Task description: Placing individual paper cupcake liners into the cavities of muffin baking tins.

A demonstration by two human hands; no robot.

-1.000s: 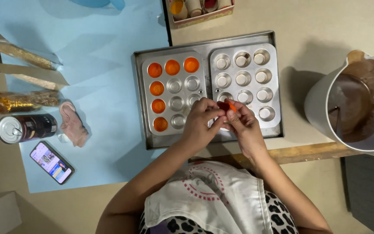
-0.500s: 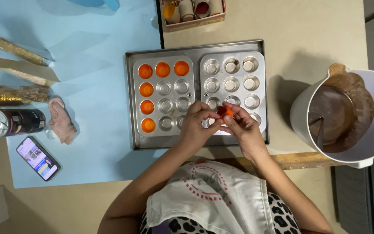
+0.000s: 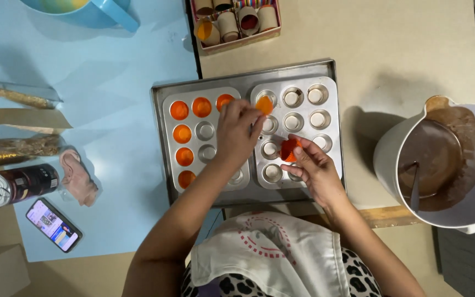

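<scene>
Head view: left hand [image 3: 238,132] pinched an orange paper liner [image 3: 264,104] at a top-left cup of the right muffin tin [image 3: 297,132]; right hand [image 3: 313,168] gripped the liner stack [image 3: 289,148] over mid-tin. Liners looked light, flimsy, crushable; best taken by the rim

The left hand [image 3: 238,132] is stretched forward, back upward, with the wrist nearly straight and the bare forearm running back toward the body. Its fingers [image 3: 255,116] are bunched and pointed ahead and to the right, the tips drawn close together. The right hand [image 3: 314,168] is kept nearer the body, thumb side up, its wrist bent a little inward. Its thumb and forefinger are pinched together ahead of the knuckles, while the remaining fingers are curled loosely beneath them.
</scene>
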